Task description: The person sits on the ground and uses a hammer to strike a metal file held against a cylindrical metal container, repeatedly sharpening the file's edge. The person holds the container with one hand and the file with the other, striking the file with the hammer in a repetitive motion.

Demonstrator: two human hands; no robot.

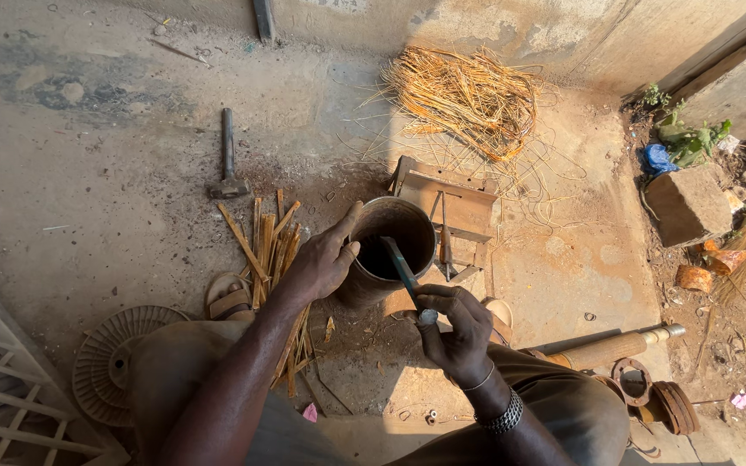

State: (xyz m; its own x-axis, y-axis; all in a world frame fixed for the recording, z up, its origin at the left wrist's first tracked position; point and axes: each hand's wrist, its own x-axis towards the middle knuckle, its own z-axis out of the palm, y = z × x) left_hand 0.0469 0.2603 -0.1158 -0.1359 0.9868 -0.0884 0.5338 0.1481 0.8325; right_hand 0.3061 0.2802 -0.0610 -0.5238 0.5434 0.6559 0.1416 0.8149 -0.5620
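Note:
A rusty metal cylinder (407, 226) stands upright on the ground between my feet, its open top dark inside. My left hand (321, 259) grips its left rim, thumb over the edge. My right hand (455, 332) is shut on a dark flat tool (401, 266), whose blade slants up and into the cylinder's mouth. A bracelet sits on my right wrist.
A hammer (227, 160) lies on the concrete at the back left. Split bamboo sticks (267, 250) lie left of the cylinder, a wooden frame (464, 203) right of it, and a heap of cane strips (468, 95) behind. Metal pipe and rusty rings (641, 362) lie at right, a white lattice (2, 380) at lower left.

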